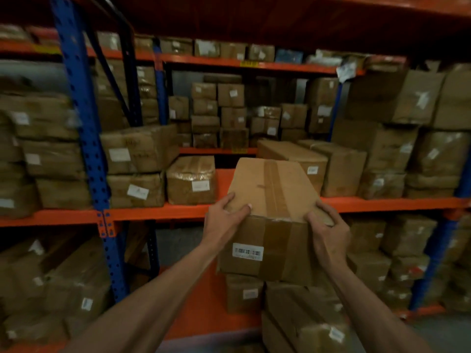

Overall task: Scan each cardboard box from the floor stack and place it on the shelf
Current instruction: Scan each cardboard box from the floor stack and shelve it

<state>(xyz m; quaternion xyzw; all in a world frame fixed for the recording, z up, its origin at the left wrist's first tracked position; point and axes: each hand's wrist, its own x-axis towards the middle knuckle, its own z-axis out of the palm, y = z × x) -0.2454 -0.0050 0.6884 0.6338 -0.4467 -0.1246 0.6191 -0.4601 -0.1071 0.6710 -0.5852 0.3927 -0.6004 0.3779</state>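
The left hand (224,220) has its grip clamped on the near left top corner of the cardboard box (272,200), thumb laid on the top face and fingers wrapped round the left side. The right hand (328,230) has its grip clamped on the near right top corner, fingers curled over the edge. The box is tilted, far end raised, its far part over the orange shelf (158,208) edge and its near end hanging out in front. Brown tape runs along its top and down the near face, where a white barcode label (248,251) sits low on the left. On the shelf, a taped box (191,179) stands just left of it and taller boxes (339,169) just right. A blue upright (84,138) rises at the far left, with more boxes on the shelves below and behind.
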